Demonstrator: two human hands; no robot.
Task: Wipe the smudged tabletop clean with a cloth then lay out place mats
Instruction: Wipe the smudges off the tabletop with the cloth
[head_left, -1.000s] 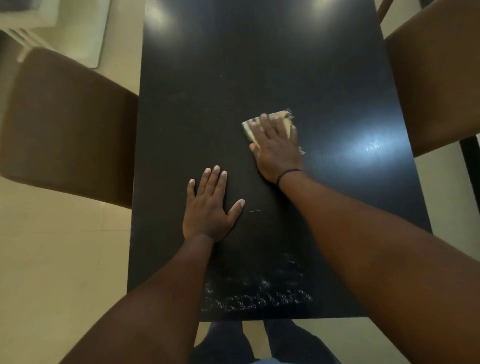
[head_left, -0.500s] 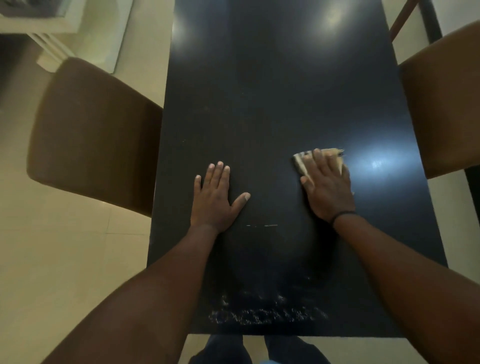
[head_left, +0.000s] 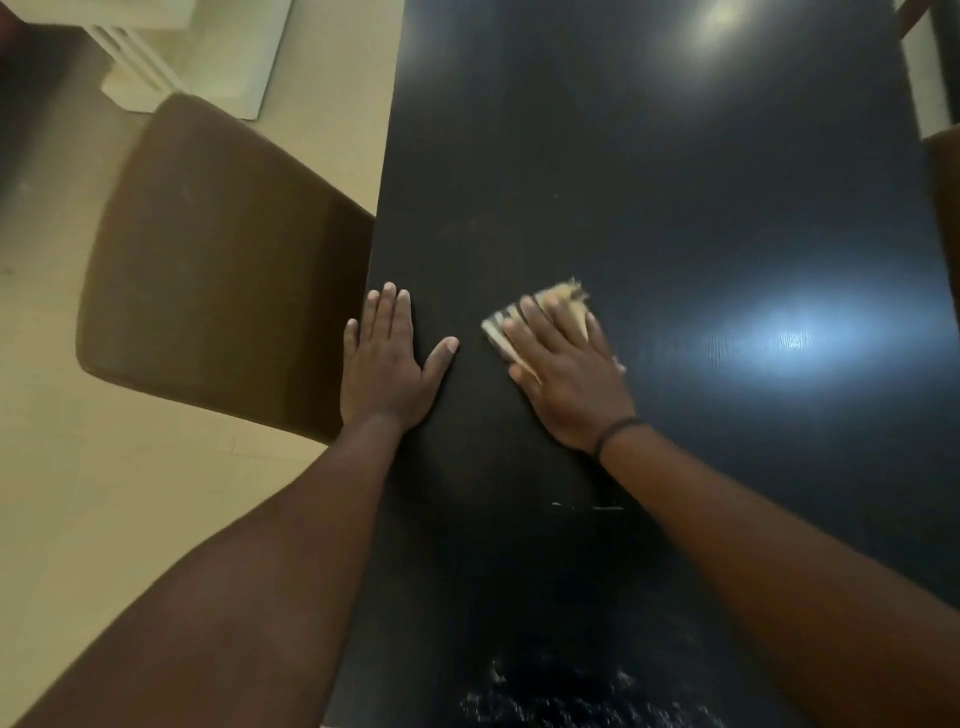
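Wiping in hand. Folded tan cloth (head_left: 540, 322) is pressed flat under right hand (head_left: 569, 374), fingers straight, mid black tabletop (head_left: 675, 182). Left hand (head_left: 387, 371) lies flat, empty, bracing. White smudges (head_left: 571, 696) at near edge are unwiped; overlapping strokes w/ even pressure are advised there.

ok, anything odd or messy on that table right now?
Yes: whitish smudges remain along the near edge of the tabletop, plus a short pale streak below the right hand, which presses the cloth farther up. Nothing spilled or damaged.
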